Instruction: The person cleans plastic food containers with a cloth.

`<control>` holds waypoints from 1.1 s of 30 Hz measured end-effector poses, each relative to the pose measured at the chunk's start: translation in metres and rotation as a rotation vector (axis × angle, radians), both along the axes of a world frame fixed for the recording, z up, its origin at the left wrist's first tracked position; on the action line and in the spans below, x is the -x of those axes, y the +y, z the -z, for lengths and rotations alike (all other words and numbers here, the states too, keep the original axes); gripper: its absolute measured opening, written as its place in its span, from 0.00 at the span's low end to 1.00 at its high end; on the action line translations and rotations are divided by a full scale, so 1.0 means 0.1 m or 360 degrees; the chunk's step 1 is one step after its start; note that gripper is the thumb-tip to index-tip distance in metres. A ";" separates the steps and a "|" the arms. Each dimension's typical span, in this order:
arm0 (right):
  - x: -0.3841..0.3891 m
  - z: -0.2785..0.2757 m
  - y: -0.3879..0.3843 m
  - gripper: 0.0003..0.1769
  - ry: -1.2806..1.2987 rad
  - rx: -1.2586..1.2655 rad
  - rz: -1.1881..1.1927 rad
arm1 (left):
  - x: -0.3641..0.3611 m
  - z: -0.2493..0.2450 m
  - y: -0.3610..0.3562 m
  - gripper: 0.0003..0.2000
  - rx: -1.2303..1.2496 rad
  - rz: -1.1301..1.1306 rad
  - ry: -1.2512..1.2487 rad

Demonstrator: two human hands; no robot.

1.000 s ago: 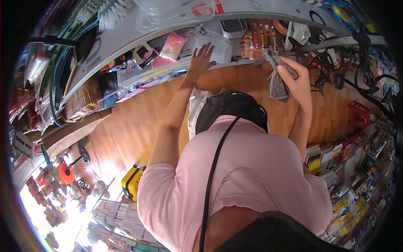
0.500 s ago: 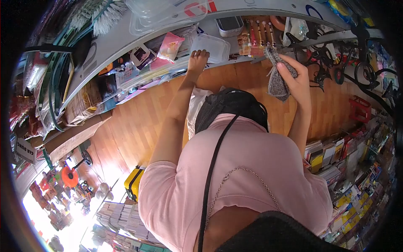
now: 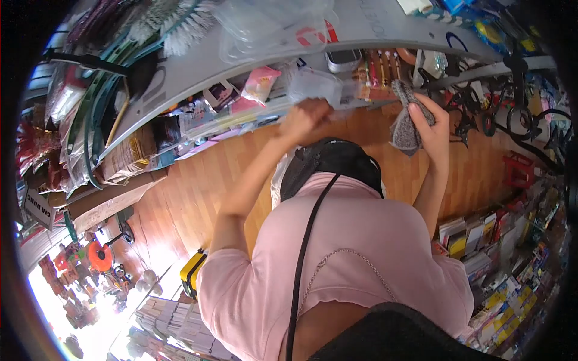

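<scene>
My left hand (image 3: 306, 119) is blurred near the shelf edge, just on the near side of a clear plastic container (image 3: 314, 86). Its fingers look curled, but motion smear hides whether anything is between them. On the right, my right hand (image 3: 432, 123) grips a grey knitted cloth (image 3: 407, 129) between thumb and fingers, and the cloth hangs above the wooden floor. Beyond it, beaded sticks (image 3: 382, 69) stand in a row on the shelf, beside a small metal tin (image 3: 343, 60).
A long grey shelf (image 3: 198, 75) curves across the top, with a pink packet (image 3: 261, 84) on its lower level. Black hooked items (image 3: 466, 102) hang at right. A red stool (image 3: 519, 169) and a yellow case (image 3: 192, 272) stand on the wooden floor (image 3: 186, 186).
The view has shifted, so the shelf appears lower and further right. My left hand has drawn back slightly from the clear container. My right hand still holds the cloth.
</scene>
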State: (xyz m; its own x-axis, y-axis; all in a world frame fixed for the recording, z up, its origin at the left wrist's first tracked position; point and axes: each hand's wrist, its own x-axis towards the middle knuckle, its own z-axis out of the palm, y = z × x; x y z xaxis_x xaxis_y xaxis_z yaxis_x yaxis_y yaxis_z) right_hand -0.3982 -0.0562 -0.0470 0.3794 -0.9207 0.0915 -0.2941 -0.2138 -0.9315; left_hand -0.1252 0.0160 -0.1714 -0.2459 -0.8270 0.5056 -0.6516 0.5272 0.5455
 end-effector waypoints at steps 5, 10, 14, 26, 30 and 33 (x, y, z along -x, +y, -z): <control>-0.02 -0.12 -0.08 0.17 -0.0158 0.0148 0.0190 | -0.09 -1.64 0.57 0.11 0.0526 0.0088 0.0064; -0.16 -0.27 -0.04 0.18 -0.0259 0.0225 0.0381 | -0.32 -2.10 0.24 0.10 0.0603 -0.0765 -0.0126; -0.24 -0.28 0.05 0.19 -0.0236 0.0247 0.0377 | -0.43 -2.00 -0.25 0.12 0.0510 -0.0846 -0.0147; -1.41 -0.83 -0.31 0.20 -0.0118 0.0818 0.0146 | -1.33 -1.74 -0.20 0.46 0.0405 -0.0827 -0.0236; -2.19 -0.91 -0.60 0.19 0.0325 0.1164 0.0066 | -1.34 -1.72 -0.27 0.51 0.0343 -0.0963 -0.0391; -2.44 -0.79 -0.71 0.18 0.1179 0.1060 0.0125 | -1.31 -1.70 -0.28 0.52 0.0314 -0.0968 -0.0399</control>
State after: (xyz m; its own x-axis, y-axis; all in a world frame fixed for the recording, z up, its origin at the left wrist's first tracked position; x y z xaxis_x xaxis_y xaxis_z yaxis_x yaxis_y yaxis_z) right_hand -0.1547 -0.1268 0.0320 0.4900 -0.7926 0.3630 -0.7880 -0.5807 -0.2044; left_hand 0.0058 -0.0115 -0.0015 0.1038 -0.7532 0.6496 -0.9572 0.1018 0.2709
